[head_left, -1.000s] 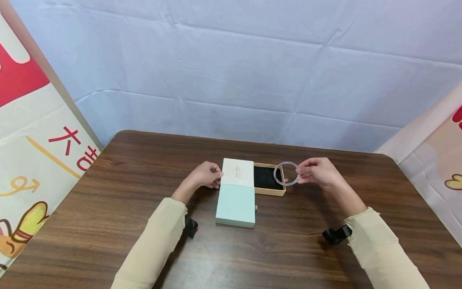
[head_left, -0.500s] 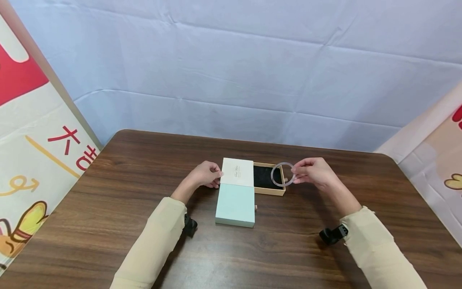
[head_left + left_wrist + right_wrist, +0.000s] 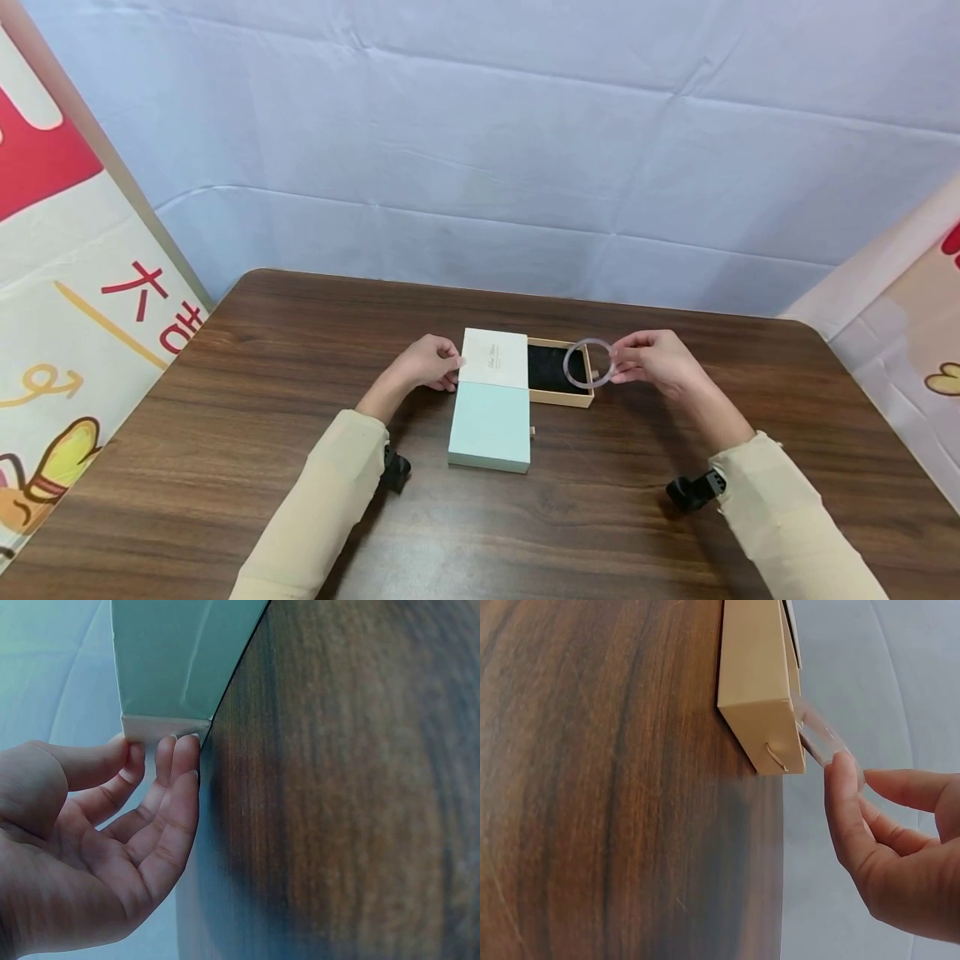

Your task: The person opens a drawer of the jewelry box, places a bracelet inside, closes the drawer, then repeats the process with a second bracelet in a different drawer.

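A jewellery box stands on the table, with a white printed panel (image 3: 493,357) at the back and a mint-green section (image 3: 491,422) in front. From the white section's right side a tan drawer (image 3: 561,398) is pulled out, lined with black padding (image 3: 546,368). My right hand (image 3: 654,360) pinches a translucent, pale bangle (image 3: 567,375) between thumb and fingers; the bangle overlaps the drawer's right end, tilted. In the right wrist view it leans by the drawer's open top. At the box's left end, my left hand (image 3: 112,825) rests its fingertips on the pale end face (image 3: 154,727).
A wooden table (image 3: 247,392) with rounded back corners lies under everything. Behind it hangs a pale cloth (image 3: 450,150), with printed banners (image 3: 75,333) at the sides. A small ribbon tab (image 3: 532,432) sticks out of the mint section's right side.
My right hand has shifted slightly left with the bangle, bringing it further over the drawer, then almost stopped. The left hand and the box have stayed in place.
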`<state>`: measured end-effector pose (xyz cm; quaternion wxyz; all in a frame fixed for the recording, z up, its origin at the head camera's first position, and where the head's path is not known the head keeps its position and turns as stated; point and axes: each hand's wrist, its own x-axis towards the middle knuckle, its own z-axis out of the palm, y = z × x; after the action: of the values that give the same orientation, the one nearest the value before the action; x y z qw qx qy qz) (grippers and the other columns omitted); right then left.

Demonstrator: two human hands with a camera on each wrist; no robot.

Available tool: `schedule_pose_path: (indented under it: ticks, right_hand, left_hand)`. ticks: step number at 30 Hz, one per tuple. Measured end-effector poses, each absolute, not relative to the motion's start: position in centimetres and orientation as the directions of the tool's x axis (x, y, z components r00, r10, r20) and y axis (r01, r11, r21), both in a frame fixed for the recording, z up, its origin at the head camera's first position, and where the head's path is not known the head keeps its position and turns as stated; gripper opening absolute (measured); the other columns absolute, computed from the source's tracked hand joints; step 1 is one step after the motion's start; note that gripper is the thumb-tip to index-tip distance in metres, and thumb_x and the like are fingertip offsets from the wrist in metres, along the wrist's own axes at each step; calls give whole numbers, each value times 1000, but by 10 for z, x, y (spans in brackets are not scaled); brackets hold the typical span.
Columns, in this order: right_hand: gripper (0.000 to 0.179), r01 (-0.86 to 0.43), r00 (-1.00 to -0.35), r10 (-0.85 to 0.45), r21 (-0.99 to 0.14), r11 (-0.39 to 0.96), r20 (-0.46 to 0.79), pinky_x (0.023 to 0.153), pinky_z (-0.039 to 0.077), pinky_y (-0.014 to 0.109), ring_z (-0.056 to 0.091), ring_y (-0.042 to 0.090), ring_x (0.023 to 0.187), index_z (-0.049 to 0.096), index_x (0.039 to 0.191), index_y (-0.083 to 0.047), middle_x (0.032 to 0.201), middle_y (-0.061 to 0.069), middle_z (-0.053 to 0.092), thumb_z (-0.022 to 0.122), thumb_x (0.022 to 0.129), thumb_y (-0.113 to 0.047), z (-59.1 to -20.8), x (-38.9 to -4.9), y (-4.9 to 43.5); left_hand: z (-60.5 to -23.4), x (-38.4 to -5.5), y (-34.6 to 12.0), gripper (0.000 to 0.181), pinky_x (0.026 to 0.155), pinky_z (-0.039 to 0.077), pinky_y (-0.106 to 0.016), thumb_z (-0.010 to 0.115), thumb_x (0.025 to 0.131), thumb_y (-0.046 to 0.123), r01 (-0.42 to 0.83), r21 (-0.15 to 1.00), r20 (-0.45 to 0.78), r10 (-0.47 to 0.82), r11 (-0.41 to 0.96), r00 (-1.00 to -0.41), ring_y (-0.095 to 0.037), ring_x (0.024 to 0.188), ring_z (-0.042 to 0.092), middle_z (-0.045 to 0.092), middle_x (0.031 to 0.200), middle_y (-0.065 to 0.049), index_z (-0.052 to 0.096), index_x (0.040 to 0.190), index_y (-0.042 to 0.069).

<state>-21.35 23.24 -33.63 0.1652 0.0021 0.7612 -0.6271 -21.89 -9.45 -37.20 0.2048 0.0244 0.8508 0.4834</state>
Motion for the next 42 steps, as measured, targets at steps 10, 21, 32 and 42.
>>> schedule_pose_path:
  ticks: [10,21,32,42]
  right_hand:
    - [27,204,-940,-219,-947,250,-260,64,53,31,62,15,64,41,109,24,76,12,61,47,89,7,-340,-214,234]
    - [27,188,-943,-229,-953,237,-243,63,53,30,62,15,63,42,109,23,74,9,62,49,89,7,-341,-214,230]
    - [30,182,-944,-235,-959,217,-233,65,53,29,62,15,63,39,112,25,75,9,62,48,89,9,-340,-215,229]
    - [30,192,-941,-235,-955,228,-245,67,52,29,62,14,64,37,114,26,78,11,61,45,89,10,-342,-215,226]
  left_hand:
    - [-372,-218,-93,16,61,50,-30,54,93,13,-165,828,-332,232,535,-914,-19,63,62,60,73,-12,57,84,1]
    - [-372,-218,-93,15,61,50,-30,54,93,13,-163,831,-328,231,532,-916,-19,62,62,59,71,-12,57,84,1]
    - [-371,-218,-94,16,61,50,-30,54,93,13,-156,830,-322,231,536,-918,-19,62,62,59,72,-12,58,84,1]
    - [-371,-218,-94,17,61,50,-31,53,94,14,-163,834,-326,233,528,-916,-19,63,62,59,73,-12,57,84,1]
